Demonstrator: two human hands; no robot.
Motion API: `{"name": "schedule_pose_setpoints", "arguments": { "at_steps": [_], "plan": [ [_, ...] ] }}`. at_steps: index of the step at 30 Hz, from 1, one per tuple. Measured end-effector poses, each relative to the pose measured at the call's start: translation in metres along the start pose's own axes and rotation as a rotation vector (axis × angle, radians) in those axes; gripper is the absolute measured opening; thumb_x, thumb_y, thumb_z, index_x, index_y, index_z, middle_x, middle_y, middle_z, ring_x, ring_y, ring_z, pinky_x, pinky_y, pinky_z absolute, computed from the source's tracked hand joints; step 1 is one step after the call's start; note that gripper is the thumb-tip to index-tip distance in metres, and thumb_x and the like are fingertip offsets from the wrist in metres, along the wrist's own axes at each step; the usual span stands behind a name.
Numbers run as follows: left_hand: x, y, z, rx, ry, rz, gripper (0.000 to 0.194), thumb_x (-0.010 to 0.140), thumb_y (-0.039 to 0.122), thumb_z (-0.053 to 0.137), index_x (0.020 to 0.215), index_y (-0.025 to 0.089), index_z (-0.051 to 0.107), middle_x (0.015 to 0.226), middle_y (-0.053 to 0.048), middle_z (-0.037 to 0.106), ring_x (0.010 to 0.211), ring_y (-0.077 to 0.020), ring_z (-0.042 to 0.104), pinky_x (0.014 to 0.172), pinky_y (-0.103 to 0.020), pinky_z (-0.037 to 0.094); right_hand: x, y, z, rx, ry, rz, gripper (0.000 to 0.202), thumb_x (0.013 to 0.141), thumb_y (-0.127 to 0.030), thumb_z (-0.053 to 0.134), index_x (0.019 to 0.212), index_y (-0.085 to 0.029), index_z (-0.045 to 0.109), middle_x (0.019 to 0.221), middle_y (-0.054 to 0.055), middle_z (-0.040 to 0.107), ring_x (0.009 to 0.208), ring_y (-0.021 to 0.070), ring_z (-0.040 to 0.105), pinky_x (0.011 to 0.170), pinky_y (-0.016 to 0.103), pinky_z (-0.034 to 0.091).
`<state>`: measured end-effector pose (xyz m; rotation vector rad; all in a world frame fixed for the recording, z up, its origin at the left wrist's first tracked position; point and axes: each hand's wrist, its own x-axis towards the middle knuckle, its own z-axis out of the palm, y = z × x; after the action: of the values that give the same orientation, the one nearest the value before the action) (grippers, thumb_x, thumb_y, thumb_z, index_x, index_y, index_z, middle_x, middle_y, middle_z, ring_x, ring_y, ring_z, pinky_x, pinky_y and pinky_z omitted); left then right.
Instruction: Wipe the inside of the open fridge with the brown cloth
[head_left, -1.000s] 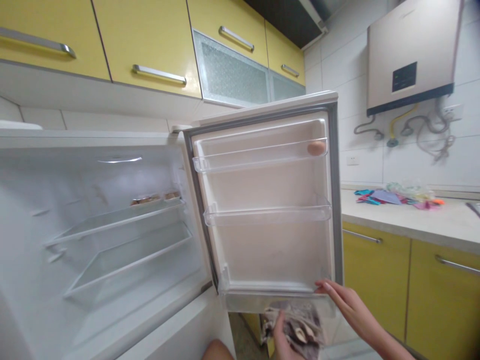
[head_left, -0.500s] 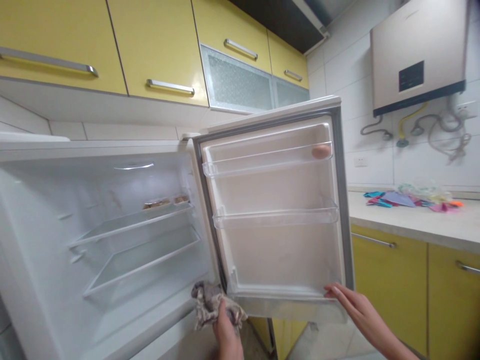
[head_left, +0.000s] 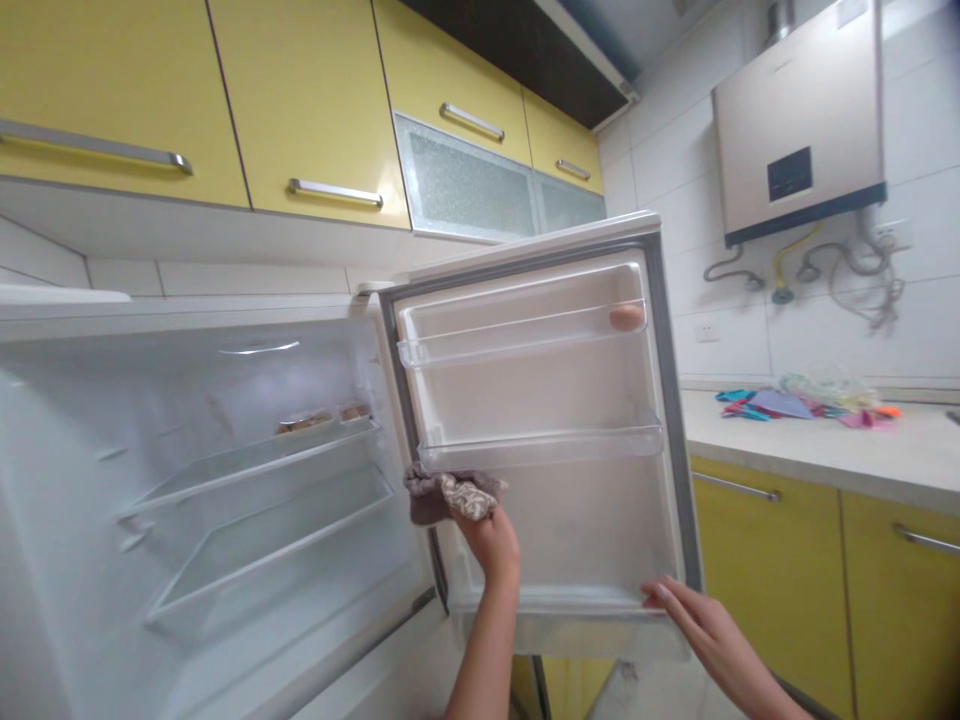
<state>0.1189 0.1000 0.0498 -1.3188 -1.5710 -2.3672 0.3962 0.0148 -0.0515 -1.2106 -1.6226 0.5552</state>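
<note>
My left hand [head_left: 493, 545] is closed on a patterned grey-brown cloth [head_left: 454, 496]. It is raised in front of the inner side of the open fridge door [head_left: 547, 535], just under the middle clear door shelf [head_left: 540, 447]. Part of the cloth lies over the hinge-side edge of the door. At the door's lower right corner, my right hand [head_left: 686, 610] grips the rim of the bottom door shelf [head_left: 585, 635] with its fingertips. A single egg [head_left: 626, 317] sits at the right end of the top door shelf [head_left: 517, 336].
On the left is the open fridge compartment [head_left: 67, 560], with two glass shelves and packed food [head_left: 304, 420] on the upper one. Yellow cabinets [head_left: 315, 90] hang above. To the right, a counter [head_left: 795, 450] carries colourful cloths [head_left: 776, 403] below a water heater [head_left: 799, 120].
My left hand has lifted the cloth from below the fridge opening up to the middle door shelf. My right hand stays at the door's lower corner. The view has shifted slightly.
</note>
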Motion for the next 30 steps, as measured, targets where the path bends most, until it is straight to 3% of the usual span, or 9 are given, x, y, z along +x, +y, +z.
{"name": "schedule_pose_setpoints", "arguments": {
  "at_steps": [4,7,11,14,18,21,24,30],
  "plan": [
    [-0.022,0.006,0.029,0.249,-0.128,0.143,0.051,0.078,0.009,0.053,0.128,0.016,0.059,0.144,-0.02,0.052,0.148,-0.0335,0.034,0.123,-0.054,0.028,0.002,-0.003,0.001,-0.001,-0.035,0.007,0.061,0.089,-0.075,0.041,0.088,-0.026,0.077,0.087,0.007,0.078,0.089,0.0284,0.073,0.082,0.033,0.059],
    [-0.044,0.011,0.035,0.477,-0.251,0.262,0.057,0.075,0.005,0.058,0.131,0.018,0.059,0.146,-0.021,0.048,0.149,-0.0407,0.029,0.12,-0.065,0.028,0.002,0.004,0.006,-0.035,0.002,0.001,0.065,0.087,-0.078,0.04,0.086,-0.025,0.077,0.087,0.007,0.078,0.098,0.0313,0.073,0.092,0.037,0.057],
    [-0.068,0.023,0.041,0.56,-0.618,0.642,0.065,0.079,0.018,0.067,0.141,0.032,0.053,0.157,-0.016,0.038,0.147,-0.0431,0.032,0.117,-0.073,0.026,0.001,0.019,0.015,-0.094,0.056,0.004,0.069,0.083,-0.082,0.041,0.089,-0.025,0.079,0.091,0.008,0.079,0.122,0.0357,0.064,0.108,0.045,0.048],
    [-0.08,0.037,0.053,0.552,-0.872,0.993,0.053,0.088,0.033,0.06,0.14,0.034,0.054,0.158,-0.014,0.038,0.144,-0.0402,0.034,0.114,-0.074,0.028,0.001,0.025,0.019,-0.119,0.064,0.002,0.071,0.084,-0.083,0.038,0.091,-0.025,0.079,0.094,0.009,0.079,0.125,0.0362,0.062,0.109,0.047,0.047],
    [-0.077,0.045,0.065,0.55,-0.894,1.308,0.033,0.098,0.035,0.043,0.12,0.029,0.067,0.153,-0.009,0.047,0.144,-0.0353,0.033,0.115,-0.07,0.029,0.0,0.029,0.02,-0.127,0.067,-0.003,0.073,0.083,-0.085,0.037,0.089,-0.025,0.079,0.098,0.009,0.079,0.128,0.0366,0.059,0.108,0.048,0.048],
    [-0.056,0.032,0.056,0.548,-0.869,1.47,0.032,0.099,0.033,0.042,0.119,0.029,0.067,0.152,-0.004,0.049,0.144,-0.0305,0.034,0.116,-0.063,0.032,0.001,0.032,0.019,-0.119,0.038,-0.001,0.071,0.084,-0.084,0.038,0.092,-0.026,0.08,0.101,0.008,0.079,0.13,0.0364,0.058,0.112,0.049,0.044],
    [-0.022,0.011,0.033,0.589,-0.854,1.568,0.031,0.099,0.032,0.046,0.121,0.028,0.066,0.155,-0.004,0.048,0.143,-0.0283,0.037,0.115,-0.056,0.034,0.005,0.032,0.016,-0.12,0.001,-0.002,0.069,0.085,-0.082,0.036,0.088,-0.027,0.079,0.099,0.007,0.079,0.128,0.0365,0.059,0.114,0.051,0.041],
    [0.039,-0.014,-0.03,0.738,-0.911,1.346,0.03,0.096,0.029,0.05,0.123,0.03,0.065,0.144,-0.004,0.059,0.137,-0.0289,0.045,0.118,-0.059,0.027,0.008,0.017,0.01,-0.122,-0.001,-0.017,0.067,0.086,-0.08,0.037,0.079,-0.027,0.076,0.091,0.007,0.079,0.123,0.0366,0.063,0.109,0.048,0.047]
  ]
}}
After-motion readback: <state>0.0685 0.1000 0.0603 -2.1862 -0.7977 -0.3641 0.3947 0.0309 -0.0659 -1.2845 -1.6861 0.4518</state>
